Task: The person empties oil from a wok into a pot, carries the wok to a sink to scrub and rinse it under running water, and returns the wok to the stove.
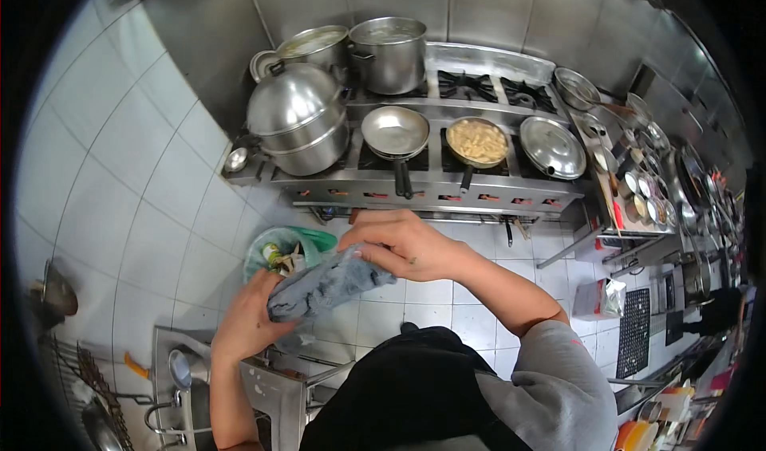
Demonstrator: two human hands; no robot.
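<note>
A grey cloth [329, 286], bunched lengthwise, hangs between my two hands. My left hand [254, 319] grips its left end, while my right hand [401, 244] pinches the upper right edge between thumb and fingers. Just beyond the cloth, partly hidden by it and by my left hand, a lined bin [254, 250] holds refuse and a yellow-green item [272, 253]. A green lid [317, 238] lies against the bin's right side.
A gas range [431, 182] ahead carries a domed steamer pot [299, 116], stockpots [392, 56], stacked frying pans [395, 131], a pan of pale food [477, 142] and a lidded pan [552, 148]. A steel sink unit [269, 391] stands lower left; a metal tin [592, 299] sits on the floor at right.
</note>
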